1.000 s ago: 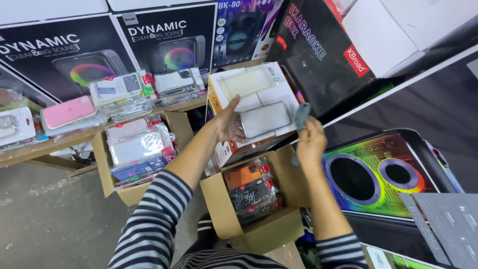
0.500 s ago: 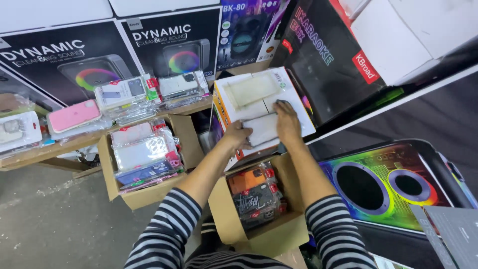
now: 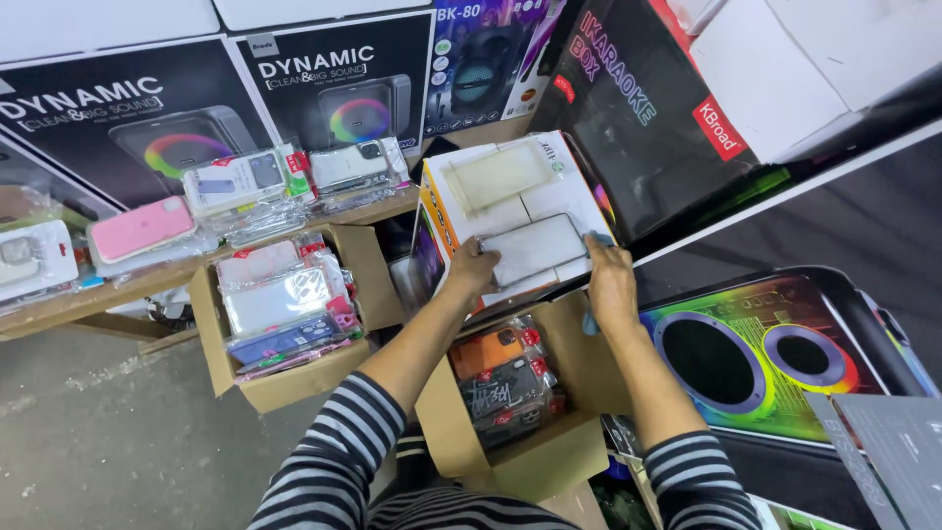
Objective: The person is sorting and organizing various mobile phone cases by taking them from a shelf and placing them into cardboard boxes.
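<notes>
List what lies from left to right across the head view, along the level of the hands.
Pink phone case → open carton of packaged cases → left hand → clear case → right hand → rainbow-lit speaker box.

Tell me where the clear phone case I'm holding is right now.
The clear phone case lies centre frame on the tilted white box, between your left hand and right hand, above the carton of packaged cases.

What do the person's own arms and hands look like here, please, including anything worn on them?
Both arms wear long sleeves with narrow black and white stripes, pushed up so the forearms are bare. The left hand and right hand are bare: no gloves, and no watch or rings that I can make out.
</notes>
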